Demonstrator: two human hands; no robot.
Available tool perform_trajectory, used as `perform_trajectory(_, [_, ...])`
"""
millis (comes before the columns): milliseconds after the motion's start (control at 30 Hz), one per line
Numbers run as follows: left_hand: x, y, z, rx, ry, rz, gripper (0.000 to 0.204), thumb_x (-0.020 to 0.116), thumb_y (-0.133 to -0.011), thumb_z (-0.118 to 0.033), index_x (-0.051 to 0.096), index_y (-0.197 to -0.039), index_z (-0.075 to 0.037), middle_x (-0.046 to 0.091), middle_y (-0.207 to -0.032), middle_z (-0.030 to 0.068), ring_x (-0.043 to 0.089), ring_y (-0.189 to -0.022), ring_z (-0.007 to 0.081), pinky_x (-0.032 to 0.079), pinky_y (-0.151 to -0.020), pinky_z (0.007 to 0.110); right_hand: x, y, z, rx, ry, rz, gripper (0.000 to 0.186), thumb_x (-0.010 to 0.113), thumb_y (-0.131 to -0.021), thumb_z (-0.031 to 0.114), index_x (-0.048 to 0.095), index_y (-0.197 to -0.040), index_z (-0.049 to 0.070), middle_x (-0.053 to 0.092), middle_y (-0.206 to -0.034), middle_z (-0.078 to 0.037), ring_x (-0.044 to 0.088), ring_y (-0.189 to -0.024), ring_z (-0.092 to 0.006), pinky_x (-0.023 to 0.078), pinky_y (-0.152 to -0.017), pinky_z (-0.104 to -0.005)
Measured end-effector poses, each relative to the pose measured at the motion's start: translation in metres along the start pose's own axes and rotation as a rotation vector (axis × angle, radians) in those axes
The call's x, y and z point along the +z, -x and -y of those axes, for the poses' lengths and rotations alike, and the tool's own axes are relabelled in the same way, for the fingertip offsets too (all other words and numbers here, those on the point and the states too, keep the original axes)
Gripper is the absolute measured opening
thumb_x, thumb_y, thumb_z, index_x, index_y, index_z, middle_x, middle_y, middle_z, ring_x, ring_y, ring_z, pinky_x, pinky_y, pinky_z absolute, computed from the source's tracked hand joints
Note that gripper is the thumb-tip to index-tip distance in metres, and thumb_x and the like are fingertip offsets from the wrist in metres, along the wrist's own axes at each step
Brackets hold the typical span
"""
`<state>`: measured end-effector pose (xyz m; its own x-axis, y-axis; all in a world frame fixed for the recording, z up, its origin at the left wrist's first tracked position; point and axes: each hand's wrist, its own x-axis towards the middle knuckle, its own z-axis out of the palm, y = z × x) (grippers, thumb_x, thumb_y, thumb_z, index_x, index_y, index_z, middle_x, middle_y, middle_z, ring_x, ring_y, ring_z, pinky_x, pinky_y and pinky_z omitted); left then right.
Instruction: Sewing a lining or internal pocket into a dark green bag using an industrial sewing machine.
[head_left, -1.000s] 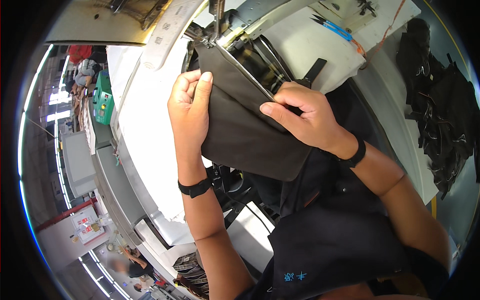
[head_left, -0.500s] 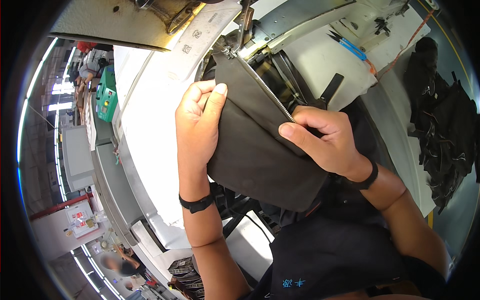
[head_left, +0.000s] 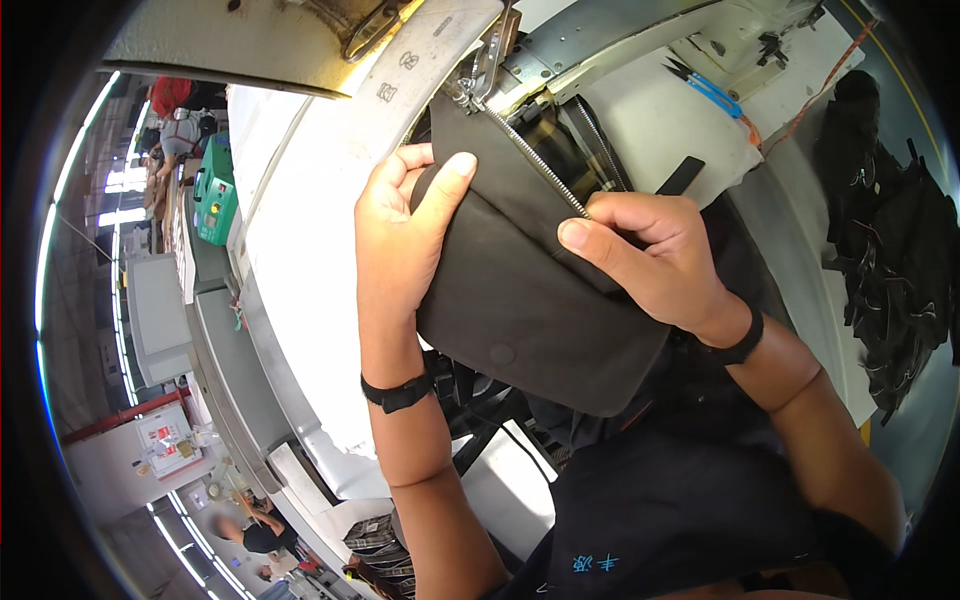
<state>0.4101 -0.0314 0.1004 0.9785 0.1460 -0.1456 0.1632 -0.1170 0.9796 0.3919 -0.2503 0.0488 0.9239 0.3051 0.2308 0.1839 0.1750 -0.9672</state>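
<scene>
I have the black fabric piece (head_left: 530,300) in the centre of the frame, held up in both hands. A metal zipper (head_left: 535,165) runs along its upper edge, slanting from the upper centre down toward the right, and a small round snap (head_left: 502,354) sits low on the panel. My left hand (head_left: 400,225) clasps the fabric's left edge, thumb behind and fingers folded over the front. My right hand (head_left: 655,260) pinches the fold just under the zipper's lower end, thumb pressed flat on the cloth. Each wrist carries a black band.

The top end of the zipper reaches the presser foot (head_left: 480,75) of the sewing machine (head_left: 300,30) at the upper centre. The white work table (head_left: 300,230) spreads to the left of my left hand. Blue-handled snips (head_left: 710,88) lie at the upper right on the machine bed, well apart from the fabric. A heap of dark straps (head_left: 890,270) lies at the right edge. A green box (head_left: 217,195) stands at the upper left, and a person (head_left: 255,525) sits at the lower left, far off.
</scene>
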Motion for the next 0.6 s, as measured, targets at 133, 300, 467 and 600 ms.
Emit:
perform_trajectory(133, [0.002, 0.000, -0.002, -0.022, 0.040, 0.002, 0.031, 0.077, -0.095, -0.011, 0.063, -0.117, 0.005, 0.076, -0.098, 0.0117, 0.070, -0.083, 0.0119, 0.057, -0.075, 0.026, 0.000, 0.001, 0.001, 0.049, -0.035, 0.006, 0.029, 0.071, -0.100, 0.014, 0.061, -0.078, -0.003, 0.044, -0.064, 0.005, 0.036, -0.063, -0.0019, 0.030, -0.053, -0.0245])
perform_trajectory(300, [-0.005, -0.010, -0.002, -0.017, 0.012, -0.007, 0.035, 0.079, -0.093, -0.013, 0.063, -0.119, 0.005, 0.076, -0.099, 0.0121, 0.070, -0.083, 0.0123, 0.057, -0.076, 0.026, 0.003, -0.009, 0.000, 0.062, -0.036, -0.001, 0.028, 0.071, -0.099, 0.014, 0.063, -0.079, -0.004, 0.046, -0.063, 0.005, 0.037, -0.062, -0.0017, 0.031, -0.053, -0.0243])
perform_trajectory(467, [-0.013, -0.026, 0.003, 0.038, -0.021, 0.039, 0.034, 0.077, -0.096, -0.017, 0.063, -0.120, 0.003, 0.075, -0.107, 0.0101, 0.070, -0.088, 0.0117, 0.056, -0.079, 0.025, 0.012, -0.024, -0.002, 0.034, -0.065, -0.023, 0.029, 0.071, -0.099, 0.014, 0.063, -0.075, -0.001, 0.043, -0.064, 0.009, 0.033, -0.062, -0.0009, 0.027, -0.052, -0.0241])
perform_trajectory(600, [-0.020, -0.039, 0.011, 0.061, 0.008, 0.028, 0.037, 0.078, -0.095, -0.020, 0.064, -0.120, 0.002, 0.075, -0.106, 0.0096, 0.070, -0.088, 0.0120, 0.056, -0.079, 0.025, 0.012, -0.034, -0.004, 0.063, -0.047, -0.014, 0.029, 0.068, -0.098, 0.013, 0.063, -0.074, -0.002, 0.045, -0.062, 0.008, 0.036, -0.061, -0.0007, 0.030, -0.052, -0.0246])
